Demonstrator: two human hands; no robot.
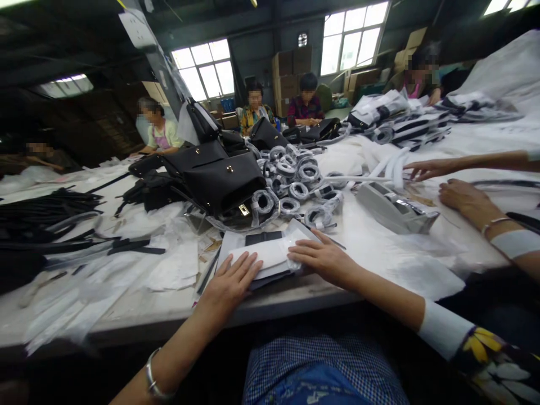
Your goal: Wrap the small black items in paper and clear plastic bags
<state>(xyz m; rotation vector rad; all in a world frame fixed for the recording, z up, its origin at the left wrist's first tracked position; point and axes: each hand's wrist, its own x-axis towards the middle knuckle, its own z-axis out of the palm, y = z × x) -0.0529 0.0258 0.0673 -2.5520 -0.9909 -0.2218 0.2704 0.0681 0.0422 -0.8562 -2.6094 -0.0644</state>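
We note left hand [232, 275] and right hand [323, 256] flat, fingers extended, on white paper [270, 254] at the near table edge [291, 309]. Covering looks partial: dark material [262, 238] shows on the far side.

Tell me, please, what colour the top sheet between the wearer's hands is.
The sheet is white, clearest in the head view.

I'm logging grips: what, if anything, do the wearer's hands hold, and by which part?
The left hand rests flat on the white sheet, at its left end, not gripping; the right hand touches its right end, grip unclear.
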